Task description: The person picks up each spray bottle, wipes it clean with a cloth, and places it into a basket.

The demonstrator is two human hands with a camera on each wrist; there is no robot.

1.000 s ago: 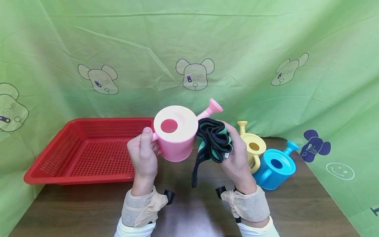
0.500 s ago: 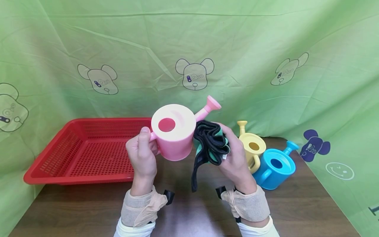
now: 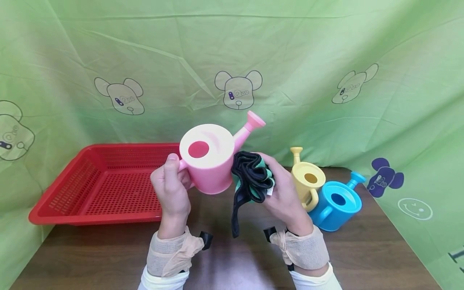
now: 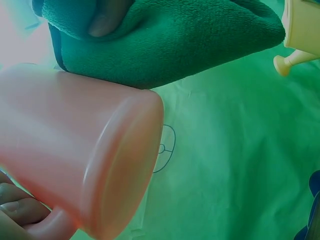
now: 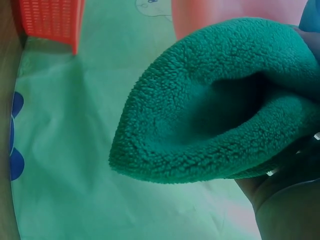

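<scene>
Pink watering can: in your left fingers, shifted toward the desk's left edge.
Green cloth: in your right fingers, following, so still touching.

In the head view, most of the handle of the pink watering can is covered by the left hand, and the right hand is partly hidden by the bunched cloth. The right end of the red basket is blocked from sight, as is the left side of the yellow watering can. Any print on the white tag is too small to be read. Both sleeves are cropped below. In the right wrist view, the pink watering can is largely masked by the cloth.
</scene>
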